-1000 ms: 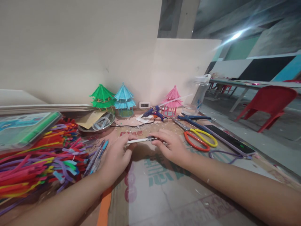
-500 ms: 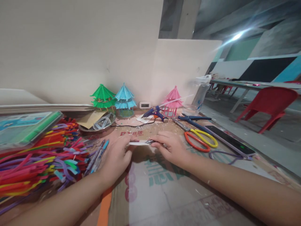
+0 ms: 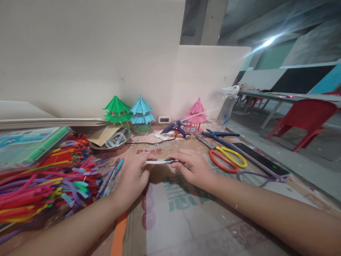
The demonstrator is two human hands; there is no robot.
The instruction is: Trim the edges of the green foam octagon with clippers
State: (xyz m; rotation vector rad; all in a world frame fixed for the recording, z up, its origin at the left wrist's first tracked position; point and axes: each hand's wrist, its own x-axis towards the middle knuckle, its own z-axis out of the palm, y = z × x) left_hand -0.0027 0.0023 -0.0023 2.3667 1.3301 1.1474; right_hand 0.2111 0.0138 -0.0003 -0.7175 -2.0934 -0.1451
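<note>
So nearest the camera is a flattened printed cardboard sheet covering the table, with both forearms stretched out over it. The left hand pinches one end of a thin white strip, fingers closed on it, holding it flat just above the cardboard. The right hand is curled shut around a small dark-tipped cutting tool whose tip meets the strip's right end. Looks like mid-trim to me; the next bit would need the left hand holding steady while the tip runs along. Left of the hands is a heap of multicoloured pipe cleaners; right, orange-and-yellow-handled scissors. Farther back, a blue glue gun and three little paper pagodas, green, blue, pink.
</note>
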